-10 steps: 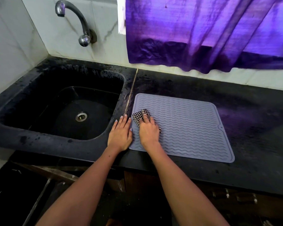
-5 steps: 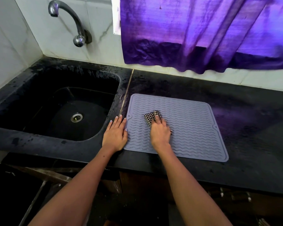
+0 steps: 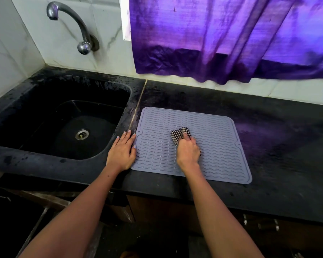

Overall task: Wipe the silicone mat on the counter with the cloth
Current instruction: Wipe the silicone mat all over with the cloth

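A grey-lilac silicone mat [image 3: 218,146] with wavy ridges lies flat on the black counter [image 3: 287,146], just right of the sink. A small black-and-white checked cloth [image 3: 179,135] is folded under my right hand [image 3: 188,152], which presses it onto the mat's middle; most of the cloth is hidden beneath the fingers. My left hand [image 3: 122,151] lies flat with fingers together on the counter at the mat's left edge, its thumb touching the rim.
A deep black sink [image 3: 67,127] with a metal drain [image 3: 81,134] sits to the left, a curved steel tap [image 3: 73,27] on the tiled wall above it. A purple curtain [image 3: 231,38] hangs over the counter's back edge.
My right hand has slid the cloth rightward across the mat, from near its left edge to its middle. The left hand has stayed at the mat's left edge.
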A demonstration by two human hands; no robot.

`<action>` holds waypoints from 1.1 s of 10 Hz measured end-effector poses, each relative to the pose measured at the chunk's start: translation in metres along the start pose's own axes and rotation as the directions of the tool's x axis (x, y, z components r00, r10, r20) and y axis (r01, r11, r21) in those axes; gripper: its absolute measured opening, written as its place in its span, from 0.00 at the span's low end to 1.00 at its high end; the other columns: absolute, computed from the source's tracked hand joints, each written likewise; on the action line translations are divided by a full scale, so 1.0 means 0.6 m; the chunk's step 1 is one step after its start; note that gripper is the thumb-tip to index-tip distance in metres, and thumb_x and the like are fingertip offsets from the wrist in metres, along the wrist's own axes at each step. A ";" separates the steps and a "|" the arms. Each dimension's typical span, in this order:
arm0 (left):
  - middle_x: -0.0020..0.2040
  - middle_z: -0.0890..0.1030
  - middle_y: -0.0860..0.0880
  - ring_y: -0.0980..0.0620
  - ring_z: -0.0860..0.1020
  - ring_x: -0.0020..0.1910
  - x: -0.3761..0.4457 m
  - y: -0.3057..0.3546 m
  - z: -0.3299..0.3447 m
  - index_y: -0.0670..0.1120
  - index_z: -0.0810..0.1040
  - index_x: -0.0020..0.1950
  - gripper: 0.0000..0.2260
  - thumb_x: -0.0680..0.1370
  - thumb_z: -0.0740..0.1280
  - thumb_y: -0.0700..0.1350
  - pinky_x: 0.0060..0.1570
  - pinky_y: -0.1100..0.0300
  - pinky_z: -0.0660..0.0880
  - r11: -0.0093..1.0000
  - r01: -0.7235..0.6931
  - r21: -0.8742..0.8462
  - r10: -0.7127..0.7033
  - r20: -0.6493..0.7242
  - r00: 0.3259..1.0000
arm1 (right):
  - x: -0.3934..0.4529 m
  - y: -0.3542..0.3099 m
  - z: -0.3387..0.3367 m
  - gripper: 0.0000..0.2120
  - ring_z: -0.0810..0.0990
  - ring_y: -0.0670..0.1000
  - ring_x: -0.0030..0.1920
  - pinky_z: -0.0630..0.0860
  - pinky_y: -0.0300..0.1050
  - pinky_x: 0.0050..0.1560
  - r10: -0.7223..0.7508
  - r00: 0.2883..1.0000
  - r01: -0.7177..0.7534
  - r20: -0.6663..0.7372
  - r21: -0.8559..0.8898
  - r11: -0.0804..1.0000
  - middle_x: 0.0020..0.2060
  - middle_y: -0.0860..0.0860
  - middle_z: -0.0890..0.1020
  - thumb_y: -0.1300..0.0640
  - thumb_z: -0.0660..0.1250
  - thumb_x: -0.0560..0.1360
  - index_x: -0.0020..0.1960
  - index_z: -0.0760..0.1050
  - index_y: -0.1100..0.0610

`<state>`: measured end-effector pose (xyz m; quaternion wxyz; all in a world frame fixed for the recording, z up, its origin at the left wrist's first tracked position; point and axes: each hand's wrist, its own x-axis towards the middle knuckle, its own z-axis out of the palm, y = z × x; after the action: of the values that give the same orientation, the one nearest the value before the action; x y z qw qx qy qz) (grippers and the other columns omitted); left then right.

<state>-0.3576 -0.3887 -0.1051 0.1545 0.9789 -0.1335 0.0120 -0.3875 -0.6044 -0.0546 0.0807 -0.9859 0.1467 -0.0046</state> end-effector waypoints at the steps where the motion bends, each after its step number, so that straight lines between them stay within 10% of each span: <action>1: 0.78 0.54 0.48 0.52 0.50 0.78 -0.001 0.001 -0.002 0.46 0.56 0.77 0.30 0.76 0.43 0.55 0.77 0.55 0.44 1.000 -0.003 -0.009 0.003 0.002 1.000 | 0.001 0.007 0.004 0.15 0.60 0.61 0.73 0.65 0.59 0.68 -0.061 0.998 0.061 0.012 -0.031 0.998 0.74 0.55 0.61 0.68 0.62 0.76 0.62 0.75 0.61; 3: 0.78 0.53 0.48 0.53 0.50 0.78 -0.002 0.004 -0.003 0.46 0.56 0.77 0.22 0.83 0.50 0.49 0.76 0.56 0.44 1.000 0.014 -0.024 -0.014 -0.012 1.000 | 0.013 0.027 -0.025 0.16 0.69 0.59 0.66 0.70 0.54 0.61 0.006 1.000 -0.007 0.006 0.104 0.995 0.68 0.56 0.71 0.67 0.61 0.77 0.64 0.72 0.63; 7: 0.78 0.56 0.48 0.52 0.52 0.77 0.001 0.001 0.001 0.46 0.58 0.76 0.27 0.78 0.45 0.54 0.77 0.55 0.46 0.999 0.013 -0.029 -0.014 -0.020 1.000 | 0.010 0.074 0.009 0.24 0.53 0.59 0.75 0.58 0.56 0.72 -0.062 0.998 0.064 0.029 -0.056 0.996 0.77 0.53 0.55 0.66 0.57 0.78 0.73 0.61 0.59; 11: 0.77 0.57 0.48 0.51 0.53 0.77 0.001 -0.001 0.002 0.46 0.60 0.76 0.29 0.77 0.45 0.54 0.77 0.54 0.47 0.999 0.016 -0.041 -0.017 -0.031 0.999 | 0.020 0.095 -0.028 0.16 0.62 0.58 0.72 0.65 0.56 0.67 0.161 0.986 -0.156 -0.049 0.095 0.983 0.74 0.52 0.63 0.68 0.62 0.75 0.61 0.75 0.60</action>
<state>-0.3571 -0.3887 -0.1062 0.1765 0.9763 -0.1233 0.0234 -0.3932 -0.6642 -0.0473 0.1214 -0.9658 0.2267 -0.0329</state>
